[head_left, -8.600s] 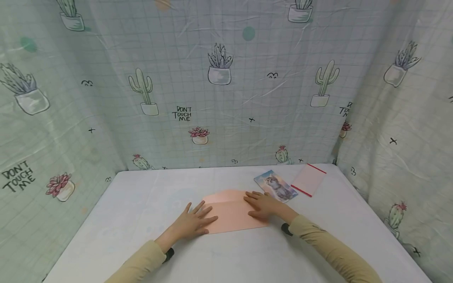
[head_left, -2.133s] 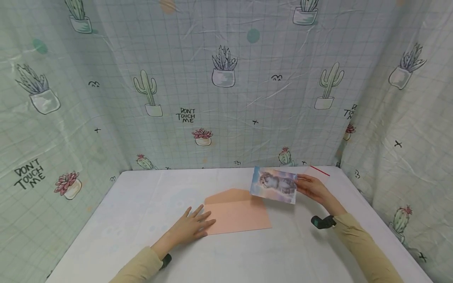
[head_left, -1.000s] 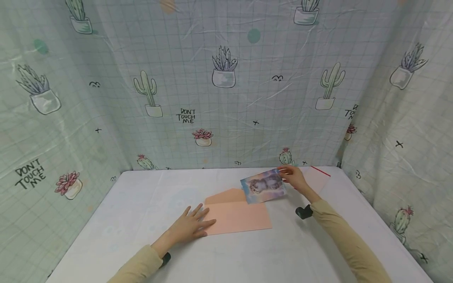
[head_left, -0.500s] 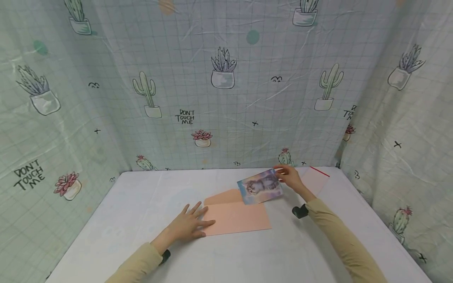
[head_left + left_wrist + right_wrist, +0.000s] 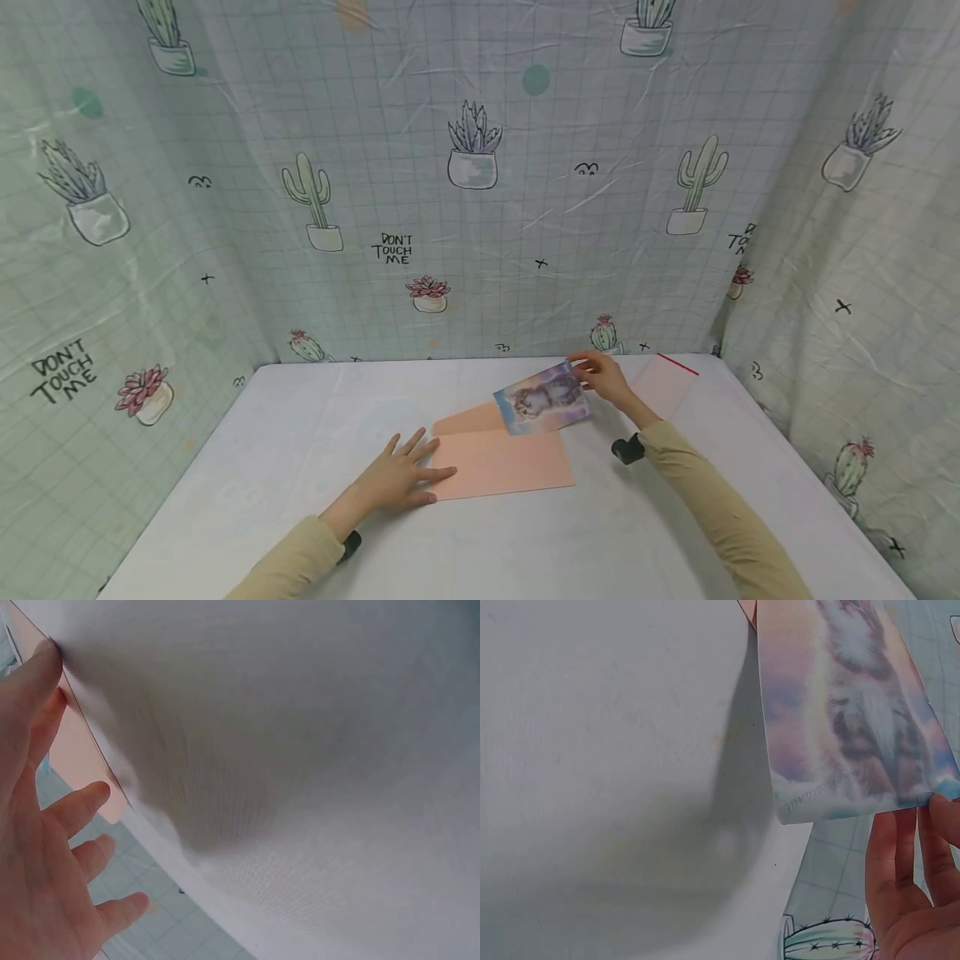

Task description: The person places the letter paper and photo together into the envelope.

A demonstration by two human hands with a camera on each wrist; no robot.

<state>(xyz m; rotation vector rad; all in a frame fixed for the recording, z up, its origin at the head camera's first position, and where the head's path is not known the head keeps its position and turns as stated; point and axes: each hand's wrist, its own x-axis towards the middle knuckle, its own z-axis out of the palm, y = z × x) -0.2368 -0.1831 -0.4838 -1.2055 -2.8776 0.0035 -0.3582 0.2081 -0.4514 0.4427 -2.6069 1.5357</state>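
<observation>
A peach envelope (image 5: 498, 467) lies on the white table with its pointed flap (image 5: 468, 419) unfolded toward the back. My left hand (image 5: 397, 477) rests spread on its left end, thumb and fingertips at the edge, as the left wrist view (image 5: 52, 825) also shows. Between thumb and fingers my right hand (image 5: 606, 379) pinches the far right corner of a kitten postcard (image 5: 543, 400). The card is tilted and overlaps the flap's right part in the head view. In the right wrist view the postcard (image 5: 855, 712) hangs above the table, casting a shadow, picture side showing.
A clear plastic sleeve with red edge strips (image 5: 666, 383) lies at the back right, partly hidden behind my right hand. A curtain printed with cacti (image 5: 472, 250) surrounds the white table (image 5: 480, 550) at the back and sides.
My right hand has picked the postcard up from beside the sleeve, turned it and carried it left over the envelope's flap. It still drifts slowly left. My left hand stays on the envelope.
</observation>
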